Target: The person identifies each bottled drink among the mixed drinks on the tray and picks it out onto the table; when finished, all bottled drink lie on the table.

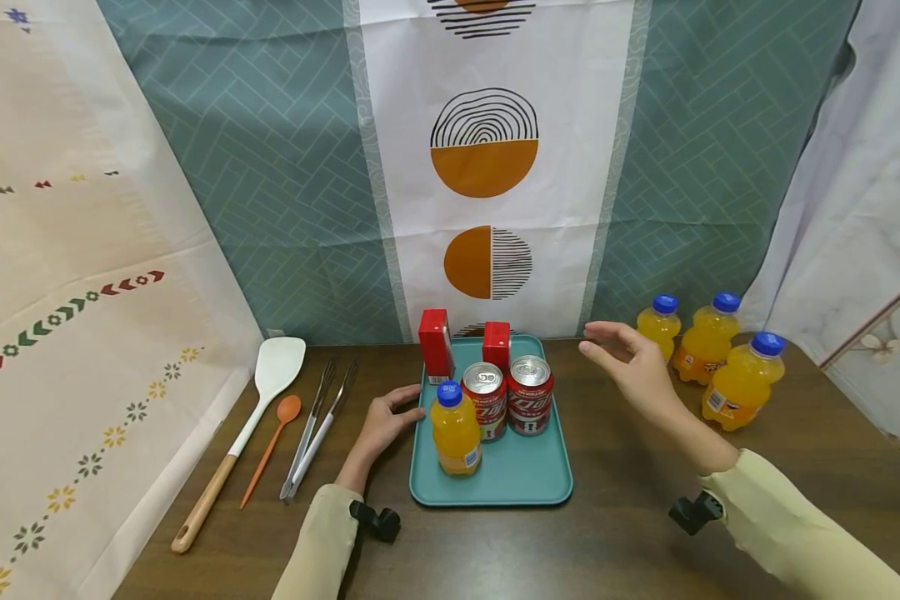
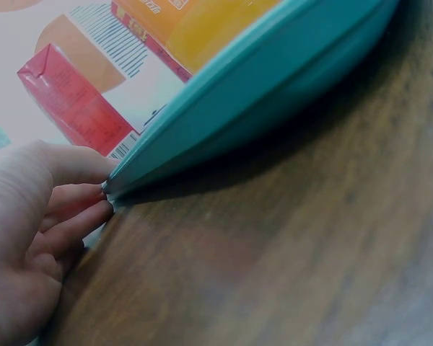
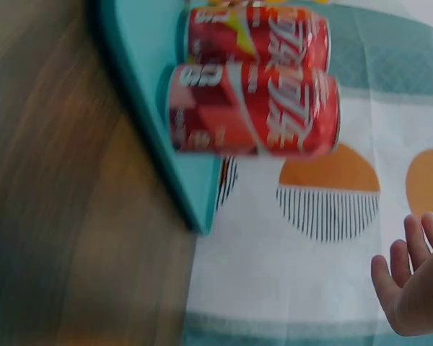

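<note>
A teal tray [image 1: 525, 479] lies on the brown table, with drinks and cartons on it. At its left rim is my left hand [image 1: 386, 421]; in the left wrist view the thumb [image 2: 79, 164] and fingers pinch the tray's edge. A juice bottle [image 1: 456, 433] with orange contents and a blue cap stands in the tray, beside two red soda cans [image 1: 530, 398]. Two red cartons [image 1: 437, 346] stand at the back of the tray. My right hand [image 1: 633, 367] is raised right of the tray, fingers and thumb spread apart, holding nothing.
Several orange juice bottles [image 1: 742, 383] stand at the back right. Left of the tray lie a white spatula with a wooden handle [image 1: 240, 437], an orange spoon [image 1: 270, 450] and metal tongs [image 1: 318, 437]. A patterned cloth [image 1: 487, 167] hangs behind the table.
</note>
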{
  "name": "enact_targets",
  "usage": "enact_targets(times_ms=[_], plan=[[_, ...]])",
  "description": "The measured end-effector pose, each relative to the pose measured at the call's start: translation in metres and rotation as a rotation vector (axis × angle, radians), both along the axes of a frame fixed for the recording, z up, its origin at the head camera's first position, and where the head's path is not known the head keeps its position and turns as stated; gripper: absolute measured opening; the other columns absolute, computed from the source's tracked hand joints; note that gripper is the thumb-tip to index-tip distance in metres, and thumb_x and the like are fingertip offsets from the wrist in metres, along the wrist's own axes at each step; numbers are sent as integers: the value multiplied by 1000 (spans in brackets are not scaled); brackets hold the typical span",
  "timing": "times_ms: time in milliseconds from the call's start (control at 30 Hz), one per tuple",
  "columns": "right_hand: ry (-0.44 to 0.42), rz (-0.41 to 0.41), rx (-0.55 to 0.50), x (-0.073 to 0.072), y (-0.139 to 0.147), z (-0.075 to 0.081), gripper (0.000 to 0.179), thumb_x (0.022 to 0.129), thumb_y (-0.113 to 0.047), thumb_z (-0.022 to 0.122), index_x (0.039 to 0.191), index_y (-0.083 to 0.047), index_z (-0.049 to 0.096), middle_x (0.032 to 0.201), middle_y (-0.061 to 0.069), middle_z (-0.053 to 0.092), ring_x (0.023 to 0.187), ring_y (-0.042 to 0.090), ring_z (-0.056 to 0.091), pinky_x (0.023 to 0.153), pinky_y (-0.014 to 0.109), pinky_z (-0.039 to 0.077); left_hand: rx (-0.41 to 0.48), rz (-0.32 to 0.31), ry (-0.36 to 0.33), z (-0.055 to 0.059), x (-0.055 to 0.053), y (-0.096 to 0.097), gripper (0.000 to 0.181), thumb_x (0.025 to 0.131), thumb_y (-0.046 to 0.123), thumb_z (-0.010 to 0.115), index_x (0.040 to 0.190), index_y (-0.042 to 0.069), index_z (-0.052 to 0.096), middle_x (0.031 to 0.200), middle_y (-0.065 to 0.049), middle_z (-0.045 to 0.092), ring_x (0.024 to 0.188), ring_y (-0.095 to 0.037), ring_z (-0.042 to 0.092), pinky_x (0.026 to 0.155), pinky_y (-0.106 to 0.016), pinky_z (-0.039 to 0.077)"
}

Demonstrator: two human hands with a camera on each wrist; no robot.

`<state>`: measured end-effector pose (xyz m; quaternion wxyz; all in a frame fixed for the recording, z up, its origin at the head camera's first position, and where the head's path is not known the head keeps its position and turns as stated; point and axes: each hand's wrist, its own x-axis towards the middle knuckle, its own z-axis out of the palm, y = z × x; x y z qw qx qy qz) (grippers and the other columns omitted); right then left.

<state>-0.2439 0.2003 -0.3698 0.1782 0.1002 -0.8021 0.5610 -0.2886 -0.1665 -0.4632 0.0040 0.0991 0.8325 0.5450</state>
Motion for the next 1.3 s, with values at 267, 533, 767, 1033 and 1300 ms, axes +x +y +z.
enact_targets(times_ms=[267,533,767,1033,1300], plan=[[-82,103,-25,-2,-42,-1,37,94,-18,65,125,1,59,124,21,62,105,6,65,87,6,49,3,-2,-5,4,3,0,43,87,5,69,128,-5,61,132,-22,61,128,-38,54,111,-53,39],[-107,223,-36,4,-76,-4,36,93,-15,65,125,0,60,124,19,63,112,36,61,93,20,53,-4,-8,-24,2,4,1,44,87,6,69,129,-3,61,133,-22,61,129,-38,53,112,-53,39],[-109,353,-9,7,-100,3,35,93,-15,65,124,0,60,123,19,64,113,33,61,99,38,54,-3,-6,-10,3,2,1,44,87,5,69,129,-5,60,134,-23,60,130,-38,53,113,-53,38],[-151,504,-41,10,-122,-2,38,93,-16,65,127,-1,57,126,20,61,114,34,64,94,29,56,4,-18,-32,7,3,0,45,88,6,68,131,-5,58,136,-23,59,132,-38,51,114,-54,36],[-154,522,-14,9,-134,-7,39,93,-17,65,129,-2,58,131,18,60,119,34,60,104,45,49,6,0,7,-15,-9,-2,43,87,5,68,129,-3,60,133,-22,61,129,-39,53,113,-55,37]])
